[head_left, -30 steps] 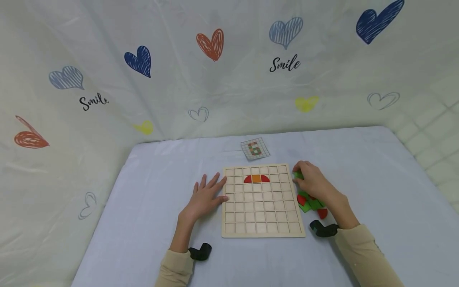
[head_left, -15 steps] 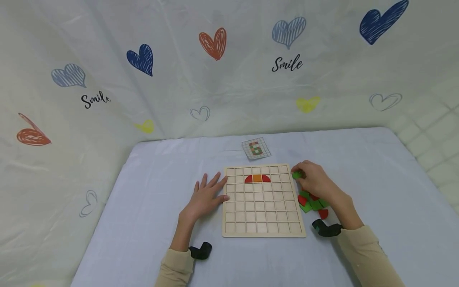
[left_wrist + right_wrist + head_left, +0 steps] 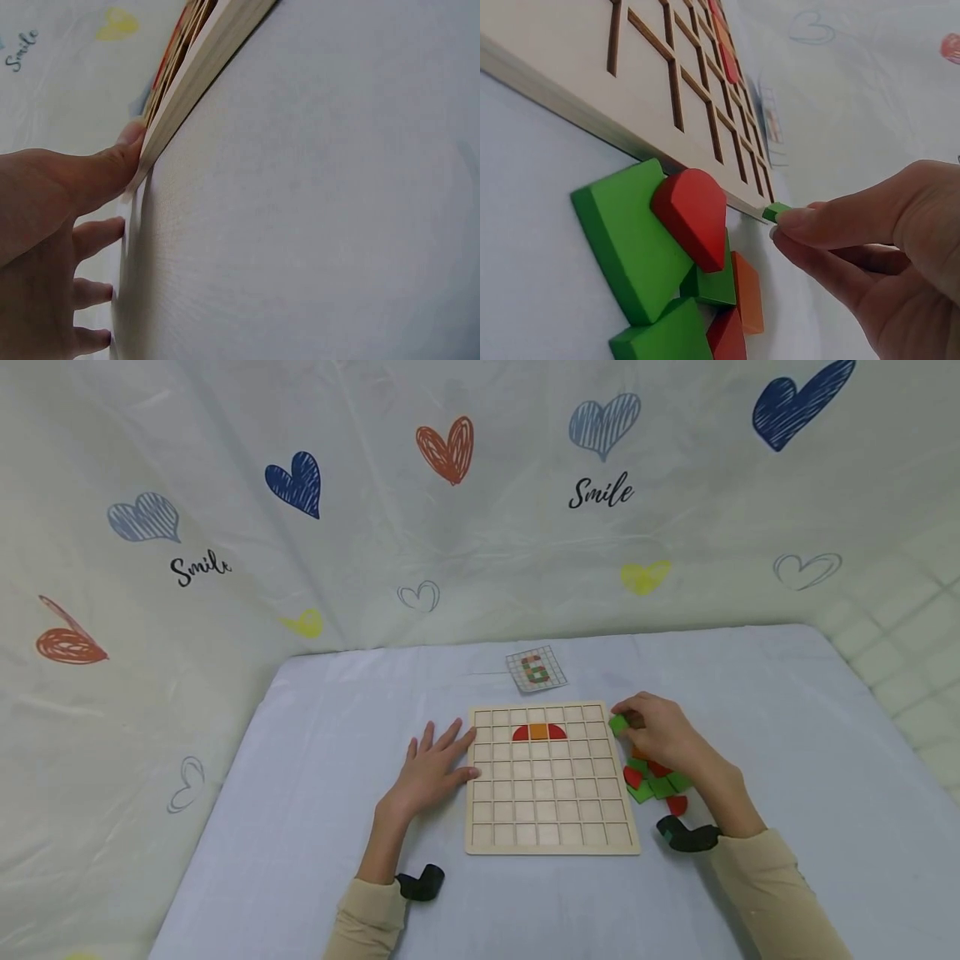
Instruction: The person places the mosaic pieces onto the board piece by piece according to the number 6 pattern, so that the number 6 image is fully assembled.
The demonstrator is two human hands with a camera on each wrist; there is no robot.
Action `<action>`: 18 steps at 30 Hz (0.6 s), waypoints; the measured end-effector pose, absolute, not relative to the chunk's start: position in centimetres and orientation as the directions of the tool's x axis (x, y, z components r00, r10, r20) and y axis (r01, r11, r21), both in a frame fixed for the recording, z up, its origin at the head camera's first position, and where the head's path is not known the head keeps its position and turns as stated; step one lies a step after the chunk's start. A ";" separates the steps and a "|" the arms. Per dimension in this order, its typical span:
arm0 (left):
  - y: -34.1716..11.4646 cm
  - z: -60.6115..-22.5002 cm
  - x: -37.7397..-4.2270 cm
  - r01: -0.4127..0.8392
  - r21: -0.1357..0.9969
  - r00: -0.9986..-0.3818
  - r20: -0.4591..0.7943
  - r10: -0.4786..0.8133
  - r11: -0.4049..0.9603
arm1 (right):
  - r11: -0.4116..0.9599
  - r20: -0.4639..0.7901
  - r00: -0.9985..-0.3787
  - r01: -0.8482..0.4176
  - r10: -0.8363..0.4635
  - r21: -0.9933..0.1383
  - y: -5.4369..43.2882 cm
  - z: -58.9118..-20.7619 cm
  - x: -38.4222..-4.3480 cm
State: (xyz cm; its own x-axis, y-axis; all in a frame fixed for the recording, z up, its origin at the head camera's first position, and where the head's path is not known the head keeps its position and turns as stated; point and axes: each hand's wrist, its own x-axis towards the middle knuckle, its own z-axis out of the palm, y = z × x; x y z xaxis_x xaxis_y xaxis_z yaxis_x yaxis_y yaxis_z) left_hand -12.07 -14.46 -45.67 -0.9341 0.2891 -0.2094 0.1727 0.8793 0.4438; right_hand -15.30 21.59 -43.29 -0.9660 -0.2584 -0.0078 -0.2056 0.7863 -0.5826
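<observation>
A wooden grid board (image 3: 551, 792) lies on the white-covered table; in its second row an orange square tile (image 3: 538, 732) sits between two red quarter-round tiles (image 3: 557, 732). My left hand (image 3: 426, 777) lies with fingers spread, thumb and index fingertip on the board's left edge. At the upper right corner of the board, my right hand (image 3: 660, 731) pinches a green square tile (image 3: 618, 724) between thumb and fingers. Below that hand is a loose pile of green, red and orange tiles, among them a red quarter-round tile (image 3: 694, 214) lying over a green tile (image 3: 622, 232).
A pattern card (image 3: 536, 669) with a coloured grid figure lies behind the board. Black wrist cameras (image 3: 422, 883) are strapped at both cuffs. Behind the table hangs a white cloth (image 3: 480, 543) printed with hearts.
The green tile in my right hand has tilted to show more of its face, and the hand has shifted slightly right. The left hand stays on the board's edge.
</observation>
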 end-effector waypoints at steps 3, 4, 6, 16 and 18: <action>-14.5 -45.7 -12.1 0.173 0.446 -0.934 -0.210 0.290 0.878 | 0.775 0.000 -0.964 -0.214 -0.266 -0.595 21.5 -43.2 -15.2; -14.4 -45.7 -12.1 0.174 0.447 -0.934 -0.208 0.291 0.878 | 0.771 0.001 -0.963 -0.216 -0.268 -0.599 21.5 -43.2 -15.1; -14.4 -45.7 -12.1 0.176 0.446 -0.934 -0.205 0.292 0.878 | 0.763 0.009 -0.961 -0.225 -0.276 -0.606 21.5 -43.1 -15.1; -14.1 -45.6 -12.3 0.180 0.450 -0.933 -0.203 0.296 0.875 | 0.683 0.026 -0.940 -0.265 -0.340 -0.681 20.3 -43.0 -14.5; -14.2 -45.6 -12.2 0.177 0.443 -0.932 -0.213 0.295 0.879 | 0.664 0.028 -0.934 -0.274 -0.356 -0.696 19.9 -43.1 -14.3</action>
